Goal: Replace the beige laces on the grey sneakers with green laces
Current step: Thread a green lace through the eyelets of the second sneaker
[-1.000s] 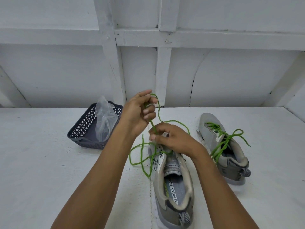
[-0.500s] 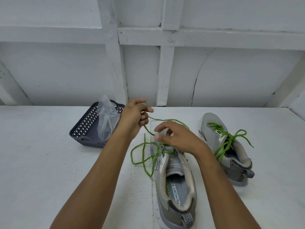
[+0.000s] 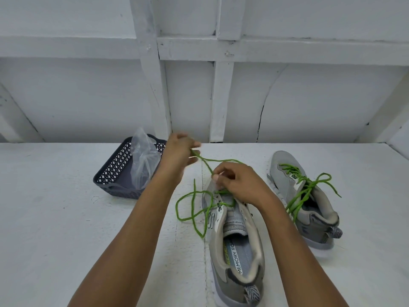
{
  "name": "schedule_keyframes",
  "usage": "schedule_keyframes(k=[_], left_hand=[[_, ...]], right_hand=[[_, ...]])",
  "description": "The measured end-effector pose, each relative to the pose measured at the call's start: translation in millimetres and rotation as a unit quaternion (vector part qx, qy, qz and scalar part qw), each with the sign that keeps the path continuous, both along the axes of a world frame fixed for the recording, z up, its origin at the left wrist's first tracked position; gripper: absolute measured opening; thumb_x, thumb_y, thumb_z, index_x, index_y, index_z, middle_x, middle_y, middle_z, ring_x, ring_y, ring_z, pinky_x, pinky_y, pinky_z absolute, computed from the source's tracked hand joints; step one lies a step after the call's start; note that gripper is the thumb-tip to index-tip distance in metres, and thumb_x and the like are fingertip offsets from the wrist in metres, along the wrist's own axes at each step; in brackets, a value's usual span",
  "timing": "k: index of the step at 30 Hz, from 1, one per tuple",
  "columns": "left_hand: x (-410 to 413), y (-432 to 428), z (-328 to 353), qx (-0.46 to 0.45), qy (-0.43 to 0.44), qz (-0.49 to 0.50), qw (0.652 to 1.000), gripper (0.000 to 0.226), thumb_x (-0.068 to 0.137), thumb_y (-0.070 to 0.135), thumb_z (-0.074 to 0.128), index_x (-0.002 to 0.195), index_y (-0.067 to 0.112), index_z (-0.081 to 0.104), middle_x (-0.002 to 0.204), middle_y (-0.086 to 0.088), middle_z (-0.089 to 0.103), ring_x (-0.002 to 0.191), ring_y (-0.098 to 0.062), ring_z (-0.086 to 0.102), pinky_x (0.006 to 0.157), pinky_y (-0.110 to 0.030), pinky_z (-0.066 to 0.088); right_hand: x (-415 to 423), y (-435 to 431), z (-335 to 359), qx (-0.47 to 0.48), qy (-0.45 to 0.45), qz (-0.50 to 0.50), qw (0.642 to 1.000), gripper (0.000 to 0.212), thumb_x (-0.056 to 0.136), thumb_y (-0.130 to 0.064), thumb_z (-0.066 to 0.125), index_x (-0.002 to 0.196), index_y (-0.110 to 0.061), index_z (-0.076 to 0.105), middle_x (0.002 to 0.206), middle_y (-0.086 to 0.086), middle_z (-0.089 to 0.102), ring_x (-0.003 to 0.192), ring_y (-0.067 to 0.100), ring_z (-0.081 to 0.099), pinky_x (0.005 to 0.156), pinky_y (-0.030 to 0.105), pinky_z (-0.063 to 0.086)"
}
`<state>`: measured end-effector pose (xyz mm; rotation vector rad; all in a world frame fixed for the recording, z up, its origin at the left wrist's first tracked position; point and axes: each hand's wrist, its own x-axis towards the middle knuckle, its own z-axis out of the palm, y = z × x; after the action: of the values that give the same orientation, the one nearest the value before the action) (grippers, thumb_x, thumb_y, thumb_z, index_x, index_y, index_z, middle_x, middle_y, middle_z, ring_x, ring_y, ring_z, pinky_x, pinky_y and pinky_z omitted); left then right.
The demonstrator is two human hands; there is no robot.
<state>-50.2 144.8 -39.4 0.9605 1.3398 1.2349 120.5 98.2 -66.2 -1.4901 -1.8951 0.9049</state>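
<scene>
White painted surface (image 3: 55, 218), white plank wall (image 3: 309, 96) behind. Step in hand, as I read it: lacing the near sneaker (image 3: 239, 258), heel toward the person, with the green lace (image 3: 192, 209). Only a couple of crossings show at the toe end, and the upper eyelets are bare.

Right hand (image 3: 241, 182) sits over the sneaker's toe end, fingers (image 3: 228, 173) curled and pinching the lace near an eyelet. Left hand (image 3: 179, 151), up-left of the sneaker and blurred, has its fingers closed on the same lace. A strand runs between the hands. Slack loops lie just left of the sneaker.

Next move probably: pull the slack through, then feed the tip into the next eyelet. That calls for a tight pinch on the tip, and the loops could tangle.

Second sneaker (image 3: 283, 171), right of the sneaker, is already laced green. Basket (image 3: 112, 171) with a clear bag (image 3: 143, 160) sits far left, well apart. No beige laces seen. Nothing blocks the work.
</scene>
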Motion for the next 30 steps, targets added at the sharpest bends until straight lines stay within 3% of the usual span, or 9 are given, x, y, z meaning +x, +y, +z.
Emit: schedule_keyframes(k=[3,6,9,11,13,16,21,25,30], left_hand=[[-4.3,-2.9,-8.6,0.093,0.408,-0.046,0.907,0.073,0.095,0.031,0.061,0.154,0.016,0.022,0.155,-0.014,0.032,0.138,-0.031,0.038,0.113,-0.048,0.034],[-0.9,-9.5,-9.0,0.138,0.552,-0.12,0.814,0.077,0.094,0.04,0.061,0.156,0.028,0.017,0.166,-0.008,-0.001,0.152,-0.028,0.003,0.118,-0.061,0.013],[-3.2,-12.0,-7.2,0.164,0.508,-0.233,0.813,0.054,0.094,0.025,0.061,0.146,0.029,0.043,0.162,-0.002,0.024,0.147,-0.021,0.026,0.117,-0.043,0.026],[-2.7,-16.2,-8.5,0.181,0.46,-0.29,0.819,0.034,0.093,0.019,0.061,0.127,0.026,0.063,0.136,0.005,0.06,0.124,-0.009,0.053,0.1,-0.026,0.04],[-1.5,-19.5,-11.1,0.176,0.435,-0.304,0.829,0.017,0.093,0.021,0.064,0.108,0.025,0.072,0.101,0.005,0.073,0.089,-0.003,0.062,0.079,-0.024,0.046],[0.0,-19.5,-13.4,0.158,0.377,-0.322,0.854,0.007,0.093,0.021,0.066,0.092,0.022,0.072,0.075,-0.001,0.07,0.062,-0.01,0.057,0.064,-0.029,0.046],[-2.8,-21.2,-16.7,0.094,0.28,-0.406,0.865,0.012,0.093,0.013,0.068,0.103,0.007,0.069,0.081,-0.011,0.067,0.061,-0.013,0.059,0.057,-0.024,0.049],[-6.0,-21.8,-21.0,0.087,0.33,-0.392,0.854,0.006,0.09,0.014,0.072,0.094,0.01,0.074,0.074,-0.001,0.071,0.057,0.0,0.055,0.056,-0.013,0.04],[-15.9,-18.6,-25.2,0.076,0.4,-0.376,0.833,0.004,0.086,0.025,0.076,0.086,0.022,0.078,0.07,0.01,0.072,0.057,0.003,0.054,0.06,-0.017,0.043]], right_hand=[[4.4,-0.2,6.2,0.001,0.031,-0.033,0.999,0.005,0.093,-0.027,0.064,0.09,-0.025,0.068,0.07,0.001,0.072,0.06,-0.001,0.063,0.057,0.022,0.044],[8.7,0.3,9.1,-0.021,0.063,-0.05,0.997,0.009,0.091,-0.029,0.068,0.093,-0.022,0.062,0.071,0.0,0.073,0.051,0.0,0.053,0.054,0.021,0.042],[11.2,-0.3,9.0,-0.038,0.09,-0.046,0.994,0.014,0.09,-0.02,0.07,0.089,-0.018,0.056,0.074,0.002,0.074,0.056,0.006,0.055,0.062,0.03,0.047],[13.7,-1.9,8.6,-0.05,0.096,-0.034,0.994,0.015,0.087,-0.011,0.071,0.087,-0.017,0.057,0.077,0.008,0.073,0.064,0.01,0.061,0.069,0.039,0.052],[14.7,-4.0,8.8,-0.059,0.091,-0.031,0.994,0.019,0.084,-0.008,0.072,0.088,-0.018,0.057,0.077,0.008,0.072,0.069,0.013,0.063,0.074,0.041,0.054],[17.5,-6.9,7.7,-0.054,0.084,-0.047,0.994,0.021,0.083,-0.014,0.076,0.088,-0.016,0.056,0.069,0.0,0.068,0.062,0.007,0.061,0.068,0.032,0.052],[19.0,-9.9,7.4,-0.044,0.09,-0.059,0.993,0.02,0.083,-0.011,0.077,0.085,-0.014,0.057,0.066,0.0,0.066,0.062,0.016,0.062,0.068,0.038,0.055],[17.9,-11.5,8.4,-0.033,0.046,-0.059,0.997,0.017,0.08,-0.017,0.079,0.082,-0.019,0.062,0.071,-0.005,0.062,0.062,0.006,0.056,0.063,0.025,0.05],[18.1,-16.5,16.3,-0.101,-0.072,0.018,0.992,0.006,0.081,-0.013,0.071,0.081,-0.017,0.076,0.058,-0.016,0.063,0.049,-0.006,0.051,0.053,0.011,0.041]])
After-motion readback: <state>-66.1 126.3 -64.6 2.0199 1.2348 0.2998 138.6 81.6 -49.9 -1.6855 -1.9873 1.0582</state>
